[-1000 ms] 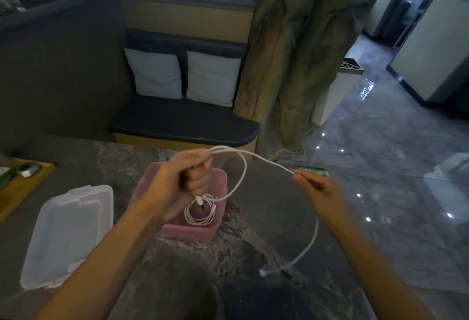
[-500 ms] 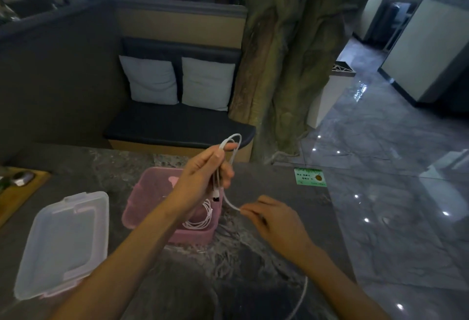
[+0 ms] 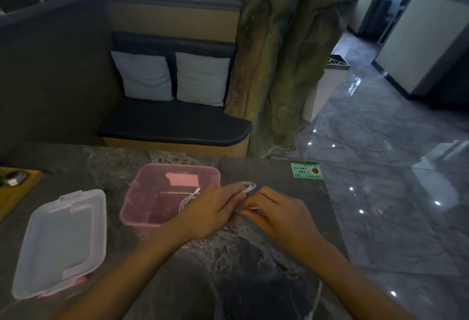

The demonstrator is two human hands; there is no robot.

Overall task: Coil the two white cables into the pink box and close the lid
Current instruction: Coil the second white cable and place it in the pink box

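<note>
I'm looping the second thin white cable; left hand and right hand seemingly pinch it beside the open pink plastic box; next, drop it in.

Left hand dropped from above the pink plastic box to its right rim. Right hand closed in beside it. Thin white cable loop between them shrank to a short bend.

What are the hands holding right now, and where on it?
Both hold the second thin white cable. The left hand pinches its folded loops just right of the pink plastic box; the right hand pinches the strand beside them.
</note>
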